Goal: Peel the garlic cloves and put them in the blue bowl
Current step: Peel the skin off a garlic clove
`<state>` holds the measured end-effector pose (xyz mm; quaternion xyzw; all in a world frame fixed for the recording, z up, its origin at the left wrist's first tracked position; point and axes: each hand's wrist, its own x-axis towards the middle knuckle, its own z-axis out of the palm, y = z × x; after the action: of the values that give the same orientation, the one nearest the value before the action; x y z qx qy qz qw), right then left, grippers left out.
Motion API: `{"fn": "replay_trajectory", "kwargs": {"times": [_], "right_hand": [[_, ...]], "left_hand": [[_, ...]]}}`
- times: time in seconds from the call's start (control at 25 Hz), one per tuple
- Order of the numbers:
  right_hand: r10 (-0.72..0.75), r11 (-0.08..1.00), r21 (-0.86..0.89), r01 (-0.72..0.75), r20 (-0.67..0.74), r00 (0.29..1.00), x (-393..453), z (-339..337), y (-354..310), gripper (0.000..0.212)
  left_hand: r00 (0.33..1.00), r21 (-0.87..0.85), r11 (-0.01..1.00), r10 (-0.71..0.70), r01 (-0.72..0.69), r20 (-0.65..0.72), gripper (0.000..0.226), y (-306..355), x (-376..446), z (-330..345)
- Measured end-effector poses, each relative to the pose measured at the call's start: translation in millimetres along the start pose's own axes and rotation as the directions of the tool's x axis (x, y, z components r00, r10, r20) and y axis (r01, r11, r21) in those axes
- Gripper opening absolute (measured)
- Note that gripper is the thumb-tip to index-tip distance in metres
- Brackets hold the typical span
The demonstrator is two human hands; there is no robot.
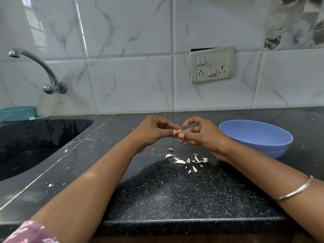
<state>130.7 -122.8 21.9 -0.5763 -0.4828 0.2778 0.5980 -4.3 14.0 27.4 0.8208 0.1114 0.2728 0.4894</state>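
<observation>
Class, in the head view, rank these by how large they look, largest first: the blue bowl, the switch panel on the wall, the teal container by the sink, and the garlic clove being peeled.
1. blue bowl
2. switch panel
3. teal container, cut off by the frame edge, so unsure
4. garlic clove, mostly hidden between the left hand and right hand

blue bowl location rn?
Head view: the blue bowl sits on the black counter, right of centre, just beyond the right hand.
</observation>
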Motion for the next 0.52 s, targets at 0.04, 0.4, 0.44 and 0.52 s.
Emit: {"fn": "replay_trajectory", "kwargs": {"times": [0.04,0.4,0.44,0.52], "right_hand": [[-0.001,1.0,0.009,0.001,-0.011,1.0,-0.5,-0.2,-1.4,0.026],[0.016,0.988,-0.154,-0.026,-0.066,0.998,-0.8,-1.6,-2.1,0.016],[0.013,0.989,-0.146,-0.022,-0.066,0.998,-0.6,-1.8,-1.7,0.014],[0.004,0.991,-0.136,-0.013,-0.066,0.998,-0.3,-2.2,-1.3,0.012]], "left_hand": [[1.0,-0.021,1.0,0.004,-0.004,0.003,0.017,0.4,-0.4,0.2],[1.0,-0.07,0.997,0.02,-0.022,-0.021,0.016,0.8,-3.1,9.8],[0.999,-0.075,0.997,0.02,-0.022,-0.027,0.016,0.7,-3.3,10.2],[0.999,-0.082,0.996,0.019,-0.022,-0.042,0.017,-0.3,-3.4,10.9]]}}
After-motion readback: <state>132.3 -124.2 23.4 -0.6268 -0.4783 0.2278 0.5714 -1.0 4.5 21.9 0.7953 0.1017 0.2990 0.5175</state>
